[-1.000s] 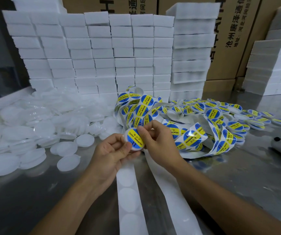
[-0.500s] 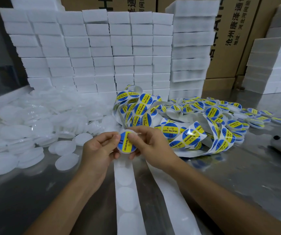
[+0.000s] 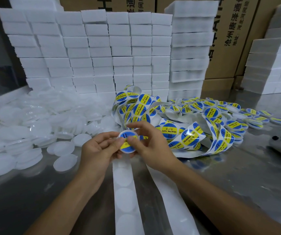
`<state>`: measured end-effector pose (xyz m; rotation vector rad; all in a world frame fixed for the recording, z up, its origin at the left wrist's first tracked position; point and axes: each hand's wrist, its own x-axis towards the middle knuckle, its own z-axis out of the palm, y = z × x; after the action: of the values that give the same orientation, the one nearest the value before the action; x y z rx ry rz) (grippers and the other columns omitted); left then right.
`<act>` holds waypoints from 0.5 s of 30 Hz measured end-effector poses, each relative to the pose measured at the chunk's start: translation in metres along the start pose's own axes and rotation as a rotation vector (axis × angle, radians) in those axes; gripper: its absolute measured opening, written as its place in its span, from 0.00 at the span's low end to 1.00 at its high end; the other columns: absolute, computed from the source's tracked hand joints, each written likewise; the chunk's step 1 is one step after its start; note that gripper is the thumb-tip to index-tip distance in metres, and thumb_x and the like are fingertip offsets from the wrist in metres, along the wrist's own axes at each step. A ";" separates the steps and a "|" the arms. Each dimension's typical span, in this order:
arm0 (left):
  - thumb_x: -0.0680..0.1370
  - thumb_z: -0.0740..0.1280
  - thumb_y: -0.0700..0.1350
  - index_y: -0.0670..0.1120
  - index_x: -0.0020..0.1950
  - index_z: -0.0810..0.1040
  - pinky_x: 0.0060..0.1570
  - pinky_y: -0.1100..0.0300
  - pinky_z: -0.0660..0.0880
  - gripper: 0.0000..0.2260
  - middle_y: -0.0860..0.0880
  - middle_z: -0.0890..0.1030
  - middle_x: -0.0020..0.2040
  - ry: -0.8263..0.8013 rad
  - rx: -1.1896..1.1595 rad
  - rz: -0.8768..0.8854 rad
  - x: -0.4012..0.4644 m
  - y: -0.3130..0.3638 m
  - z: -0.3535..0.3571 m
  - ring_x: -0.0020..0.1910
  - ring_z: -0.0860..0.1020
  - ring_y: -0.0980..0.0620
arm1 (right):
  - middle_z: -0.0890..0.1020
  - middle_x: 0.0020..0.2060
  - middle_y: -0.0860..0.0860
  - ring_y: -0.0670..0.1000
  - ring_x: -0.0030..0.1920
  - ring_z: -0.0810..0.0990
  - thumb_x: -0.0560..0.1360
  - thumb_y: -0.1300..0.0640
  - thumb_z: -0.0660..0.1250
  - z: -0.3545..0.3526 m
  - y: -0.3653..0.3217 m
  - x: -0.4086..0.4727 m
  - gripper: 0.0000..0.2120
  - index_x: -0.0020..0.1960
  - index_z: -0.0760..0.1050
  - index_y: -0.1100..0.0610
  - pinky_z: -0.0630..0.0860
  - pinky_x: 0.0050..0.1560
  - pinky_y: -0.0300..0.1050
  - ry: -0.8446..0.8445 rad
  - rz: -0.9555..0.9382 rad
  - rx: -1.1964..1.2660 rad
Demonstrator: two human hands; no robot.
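Countless plain lids (image 3: 34, 129) lie left of the left hand (image 3: 99, 150), which pinches one round labelled lid (image 3: 127, 147), held face-up between both hands. The right hand (image 3: 150, 148) pinches its other side, thumb on its face, and is nearer the finished pile (image 3: 229, 116) to its right. Two strips (image 3: 124, 192) run beneath the hands.

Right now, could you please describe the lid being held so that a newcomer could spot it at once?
On the steel table before the wall of stacked white blocks, the left hand and right hand meet at the centre. They pinch one round lid bearing a blue and yellow sticker, the only lid lifted off the table.
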<state>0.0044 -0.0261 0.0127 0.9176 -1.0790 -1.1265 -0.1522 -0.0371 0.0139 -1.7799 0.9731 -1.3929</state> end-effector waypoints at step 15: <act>0.72 0.74 0.38 0.46 0.45 0.81 0.35 0.60 0.80 0.05 0.50 0.83 0.44 -0.106 0.267 0.004 -0.005 -0.018 0.014 0.38 0.81 0.53 | 0.85 0.42 0.46 0.46 0.39 0.79 0.76 0.66 0.63 -0.084 -0.015 0.038 0.16 0.46 0.83 0.47 0.77 0.41 0.42 0.484 0.195 -0.003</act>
<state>-0.0141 -0.0253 -0.0023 1.0717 -1.3407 -1.0528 -0.2262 -0.0674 0.0618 -1.3258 1.3560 -1.7286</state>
